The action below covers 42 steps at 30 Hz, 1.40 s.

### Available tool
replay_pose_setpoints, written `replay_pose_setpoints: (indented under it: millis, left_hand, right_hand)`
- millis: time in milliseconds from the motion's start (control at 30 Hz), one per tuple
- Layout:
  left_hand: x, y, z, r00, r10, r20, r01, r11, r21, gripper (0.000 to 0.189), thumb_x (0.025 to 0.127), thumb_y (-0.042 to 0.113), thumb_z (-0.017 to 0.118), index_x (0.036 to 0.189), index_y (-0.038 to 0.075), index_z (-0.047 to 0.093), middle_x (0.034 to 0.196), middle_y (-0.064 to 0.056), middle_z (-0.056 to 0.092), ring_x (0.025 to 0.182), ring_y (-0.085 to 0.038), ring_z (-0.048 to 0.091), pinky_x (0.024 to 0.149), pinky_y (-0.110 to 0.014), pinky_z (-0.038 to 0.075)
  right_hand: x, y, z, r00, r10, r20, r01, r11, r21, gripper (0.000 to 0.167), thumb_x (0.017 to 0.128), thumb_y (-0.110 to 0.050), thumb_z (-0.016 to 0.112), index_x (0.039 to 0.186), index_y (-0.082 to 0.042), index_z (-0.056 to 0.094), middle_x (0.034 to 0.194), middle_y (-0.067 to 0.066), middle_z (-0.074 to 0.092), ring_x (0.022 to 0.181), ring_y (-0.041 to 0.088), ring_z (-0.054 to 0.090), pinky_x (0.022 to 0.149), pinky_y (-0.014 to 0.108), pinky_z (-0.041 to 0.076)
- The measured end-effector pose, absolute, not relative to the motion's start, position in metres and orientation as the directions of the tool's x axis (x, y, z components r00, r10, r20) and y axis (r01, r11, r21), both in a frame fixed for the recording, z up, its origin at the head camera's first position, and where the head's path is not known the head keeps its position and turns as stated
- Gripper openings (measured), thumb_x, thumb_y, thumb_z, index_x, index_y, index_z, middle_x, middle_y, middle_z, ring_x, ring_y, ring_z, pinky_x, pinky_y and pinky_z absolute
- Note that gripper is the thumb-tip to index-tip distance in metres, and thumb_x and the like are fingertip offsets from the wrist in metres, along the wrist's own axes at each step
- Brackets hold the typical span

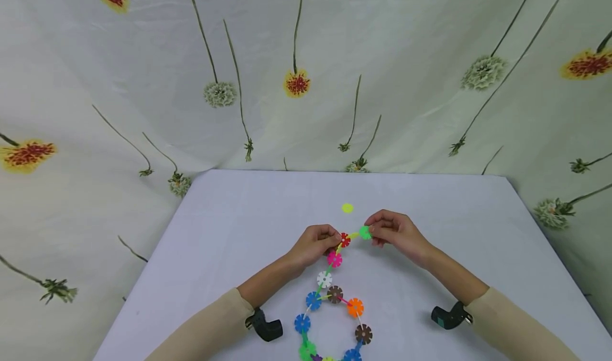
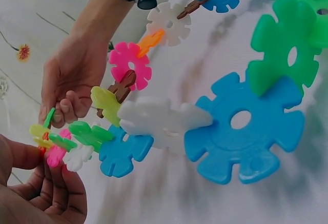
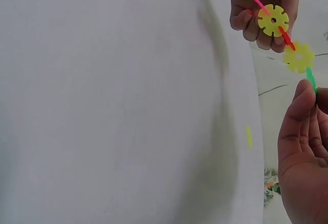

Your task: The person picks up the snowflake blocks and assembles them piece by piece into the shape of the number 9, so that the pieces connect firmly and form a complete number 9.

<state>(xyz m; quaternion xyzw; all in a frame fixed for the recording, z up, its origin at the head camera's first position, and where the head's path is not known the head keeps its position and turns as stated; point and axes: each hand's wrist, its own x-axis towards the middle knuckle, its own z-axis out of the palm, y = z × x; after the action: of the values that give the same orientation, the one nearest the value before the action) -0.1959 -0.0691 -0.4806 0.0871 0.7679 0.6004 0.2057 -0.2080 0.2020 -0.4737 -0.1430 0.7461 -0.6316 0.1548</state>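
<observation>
A chain of notched plastic discs, linked edge to edge, runs up the table toward both hands. My left hand (image 1: 313, 248) pinches the red disc (image 1: 345, 240) near the chain's upper end. Between thumb and fingers my right hand (image 1: 399, 234) holds the green disc (image 1: 365, 232) at the very end; in the right wrist view it joins a yellow disc (image 3: 299, 57). Below the left hand come a pink disc (image 1: 334, 259), a white disc (image 1: 324, 280) and a blue disc (image 1: 313, 300). That blue disc belongs to a loop of coloured discs, cut off by the head view's lower edge.
One loose yellow disc (image 1: 347, 208) lies flat on the white-covered table (image 1: 229, 212), beyond the hands. A flower-patterned cloth (image 1: 268, 122) hangs behind the table. Each wrist wears a black camera, one at the left sleeve (image 1: 205, 324).
</observation>
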Motion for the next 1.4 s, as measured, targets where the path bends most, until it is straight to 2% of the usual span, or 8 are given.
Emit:
replay_pose_setpoints:
  millis: [300, 500, 733, 867, 967, 1067, 1233, 1400]
  left_hand:
    - [-0.196, -0.068, -0.481, -0.907, 0.371, -0.201, -0.105, 0.264, 0.959, 0.022, 0.108, 0.018, 0.062, 0.112, -0.001, 0.071, 0.093, 0.0, 0.069, 0.082, -0.012, 0.059, 0.075, -0.021, 0.053]
    - [-0.196, -0.07, -0.483, -0.913, 0.36, -0.19, -0.09, 0.277, 0.957, 0.022, 0.107, 0.02, 0.064, 0.112, 0.0, 0.072, 0.093, -0.003, 0.07, 0.081, -0.012, 0.059, 0.076, -0.023, 0.053]
    - [-0.195, -0.071, -0.484, -0.919, 0.341, -0.196, -0.102, 0.274, 0.956, 0.023, 0.107, 0.021, 0.065, 0.113, 0.0, 0.072, 0.094, -0.005, 0.072, 0.081, -0.012, 0.06, 0.076, -0.022, 0.052]
    - [-0.195, -0.071, -0.484, -0.92, 0.337, -0.198, -0.103, 0.28, 0.954, 0.023, 0.107, 0.021, 0.065, 0.113, 0.0, 0.072, 0.095, -0.005, 0.073, 0.082, -0.012, 0.06, 0.077, -0.022, 0.051]
    - [-0.194, -0.071, -0.485, -0.921, 0.332, -0.204, -0.105, 0.293, 0.95, 0.022, 0.106, 0.021, 0.065, 0.111, 0.001, 0.072, 0.095, -0.006, 0.073, 0.083, -0.013, 0.06, 0.077, -0.022, 0.051]
    - [-0.193, -0.072, -0.485, -0.919, 0.335, -0.207, -0.101, 0.305, 0.947, 0.021, 0.106, 0.021, 0.065, 0.111, 0.002, 0.073, 0.095, -0.004, 0.072, 0.083, -0.013, 0.06, 0.077, -0.021, 0.051]
    - [-0.193, -0.07, -0.483, -0.91, 0.373, -0.184, -0.061, 0.319, 0.946, 0.019, 0.106, 0.021, 0.066, 0.109, 0.003, 0.073, 0.093, -0.002, 0.07, 0.082, -0.013, 0.06, 0.076, -0.021, 0.051]
    - [-0.193, -0.067, -0.484, -0.914, 0.371, -0.164, -0.031, 0.34, 0.94, 0.017, 0.106, 0.02, 0.066, 0.107, 0.004, 0.073, 0.091, -0.001, 0.07, 0.079, -0.012, 0.06, 0.075, -0.021, 0.052]
  right_hand:
    - [-0.208, 0.2, -0.477, -0.906, -0.422, -0.025, -0.053, 0.173, -0.983, 0.024, 0.105, -0.01, 0.067, 0.122, 0.007, 0.065, 0.094, 0.01, 0.072, 0.077, 0.02, 0.067, 0.073, 0.025, 0.06]
    - [-0.205, 0.199, -0.476, -0.898, -0.44, 0.023, -0.118, 0.191, -0.974, 0.021, 0.104, -0.007, 0.067, 0.12, 0.006, 0.066, 0.096, 0.022, 0.07, 0.076, 0.03, 0.067, 0.071, 0.026, 0.06]
    - [-0.203, 0.197, -0.475, -0.899, -0.437, 0.02, -0.124, 0.21, -0.97, 0.021, 0.105, -0.009, 0.068, 0.119, 0.006, 0.066, 0.097, 0.025, 0.07, 0.075, 0.031, 0.068, 0.071, 0.025, 0.06]
    - [-0.201, 0.198, -0.475, -0.897, -0.441, 0.015, -0.124, 0.218, -0.968, 0.019, 0.104, -0.008, 0.068, 0.118, 0.005, 0.068, 0.1, 0.035, 0.069, 0.076, 0.034, 0.068, 0.071, 0.025, 0.06]
    - [-0.198, 0.198, -0.475, -0.895, -0.445, 0.012, -0.125, 0.224, -0.967, 0.018, 0.104, -0.009, 0.069, 0.117, 0.003, 0.069, 0.1, 0.034, 0.071, 0.077, 0.038, 0.068, 0.072, 0.025, 0.061]
    - [-0.196, 0.197, -0.476, -0.899, -0.438, 0.007, -0.117, 0.224, -0.967, 0.017, 0.103, -0.009, 0.071, 0.117, 0.001, 0.071, 0.097, 0.026, 0.074, 0.078, 0.04, 0.069, 0.073, 0.026, 0.062]
    - [-0.197, 0.197, -0.481, -0.902, -0.431, 0.012, -0.111, 0.204, -0.973, 0.018, 0.103, -0.007, 0.07, 0.117, 0.004, 0.071, 0.097, 0.014, 0.076, 0.076, 0.03, 0.072, 0.075, 0.027, 0.064]
    - [-0.198, 0.194, -0.484, -0.914, -0.405, 0.017, -0.097, 0.179, -0.979, 0.02, 0.102, -0.005, 0.071, 0.117, 0.008, 0.07, 0.103, 0.024, 0.075, 0.075, 0.018, 0.076, 0.075, 0.027, 0.065]
